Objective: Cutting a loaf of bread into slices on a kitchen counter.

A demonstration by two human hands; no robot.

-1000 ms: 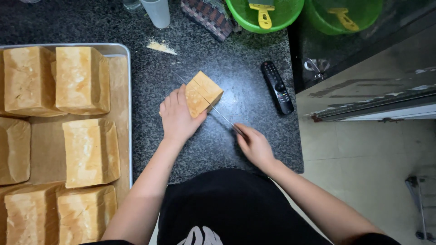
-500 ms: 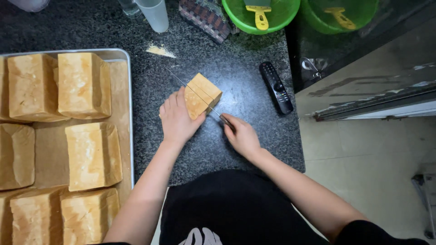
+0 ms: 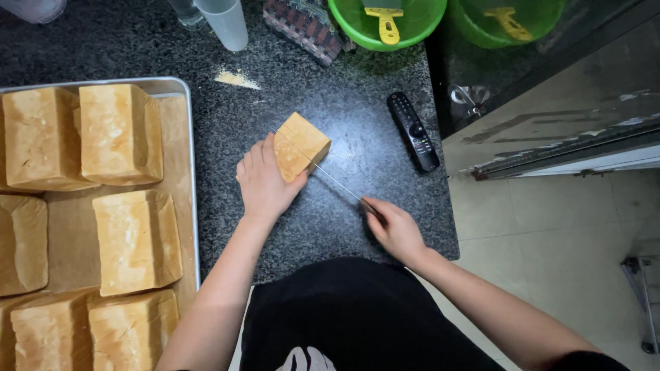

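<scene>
Nearest the person, the right hand [image 3: 397, 230] has its grip clenched around the handle of a long, thin knife [image 3: 330, 177], whose blade runs up and to the left across the top of a bread loaf [image 3: 301, 145]. The left hand [image 3: 265, 182] lies flat against the near end of that loaf, fingers [image 3: 256, 152] pressed to its side, steadying it without closing around it. The loaf sits on the dark speckled stone table [image 3: 344, 130], about at its middle, just right of a metal baking tray [image 3: 180, 86].

The tray is lined with brown paper and carries several more golden loaves [image 3: 136, 240], standing in rows. To the right of the cut loaf, well clear of the blade, lies a black remote control [image 3: 412, 130]. Farther off, a small heap of crumbs [image 3: 236, 79] lies near the tray's corner. At the far edge stand a translucent plastic cup [image 3: 223, 22], a patterned woven cloth [image 3: 306, 26], and two green plastic bowls [image 3: 419, 27], each with a yellow scraper [image 3: 385, 20] inside.

Right of the table is a pale tiled floor [image 3: 550, 240].
</scene>
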